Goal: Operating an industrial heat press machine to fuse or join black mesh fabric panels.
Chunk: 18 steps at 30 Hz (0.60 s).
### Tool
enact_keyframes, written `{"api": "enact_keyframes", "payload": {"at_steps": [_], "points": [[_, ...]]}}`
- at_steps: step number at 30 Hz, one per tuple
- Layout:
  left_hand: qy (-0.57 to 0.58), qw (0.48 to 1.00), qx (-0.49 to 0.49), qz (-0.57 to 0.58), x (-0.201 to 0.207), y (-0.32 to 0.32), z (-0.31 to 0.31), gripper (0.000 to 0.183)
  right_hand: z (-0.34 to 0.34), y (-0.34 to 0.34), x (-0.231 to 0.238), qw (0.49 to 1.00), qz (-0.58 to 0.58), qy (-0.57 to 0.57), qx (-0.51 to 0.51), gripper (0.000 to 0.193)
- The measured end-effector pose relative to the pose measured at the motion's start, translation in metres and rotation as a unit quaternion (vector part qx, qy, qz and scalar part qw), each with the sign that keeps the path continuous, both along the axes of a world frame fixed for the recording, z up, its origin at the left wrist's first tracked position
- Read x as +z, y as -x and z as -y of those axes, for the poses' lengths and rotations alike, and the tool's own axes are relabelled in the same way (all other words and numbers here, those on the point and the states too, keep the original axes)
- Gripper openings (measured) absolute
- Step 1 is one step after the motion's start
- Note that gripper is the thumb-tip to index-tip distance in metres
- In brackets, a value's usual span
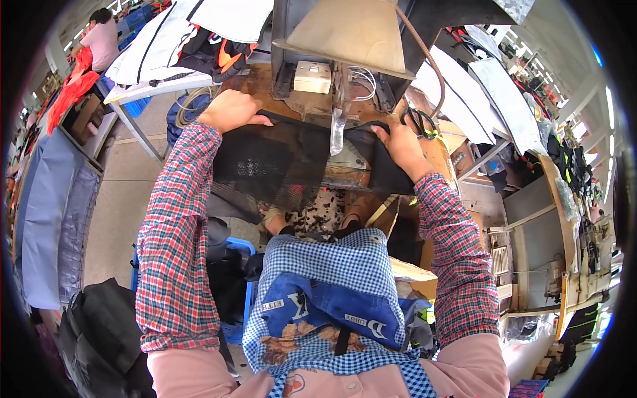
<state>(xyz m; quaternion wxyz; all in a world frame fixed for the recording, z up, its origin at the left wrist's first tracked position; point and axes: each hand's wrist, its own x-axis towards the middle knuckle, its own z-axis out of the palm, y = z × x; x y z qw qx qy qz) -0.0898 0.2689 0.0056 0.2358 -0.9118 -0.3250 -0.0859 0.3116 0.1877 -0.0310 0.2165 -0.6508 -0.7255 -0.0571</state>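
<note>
A piece of black mesh fabric (265, 156) stretches between my two hands over the front of a worn wooden worktop. My left hand (231, 111) grips its far edge at the left, thumb pressed down on the cloth. On the right, my right hand (406, 149) pinches the same upper edge between thumb and fingers. Between the hands, a narrow upright metal bar (339, 126) with a flat, shiny tip comes down in front of the cloth. The lower part of the mesh hangs over the table's front, with my feet below it.
Black-handled scissors (419, 124) lie right of my right hand. Behind the bar stand a beige metal hood (345, 33) and a white switch box (312, 77). A blue crate (247, 265) with dark cloth is beside my left knee. Another person (101, 40) sits far left.
</note>
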Motion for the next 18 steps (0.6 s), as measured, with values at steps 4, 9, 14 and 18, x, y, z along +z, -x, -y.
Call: {"api": "enact_keyframes", "payload": {"at_steps": [4,9,14,18], "points": [[-0.002,1.0,-0.005,0.012,0.001,0.002,0.004,0.067,0.002,0.002,0.002,1.0,-0.003,0.014,-0.003,0.046],[-0.005,1.0,0.015,-0.016,0.005,0.016,0.018,0.07,0.015,0.0,0.002,0.999,-0.032,-0.027,0.023,0.043],[0.011,0.999,0.025,-0.018,0.017,0.037,0.05,0.071,0.037,0.0,0.003,0.996,-0.074,-0.04,0.029,0.041],[0.015,0.998,0.03,-0.044,0.014,0.05,0.065,0.07,0.044,0.014,-0.003,0.994,-0.072,-0.083,-0.008,0.041]]}}
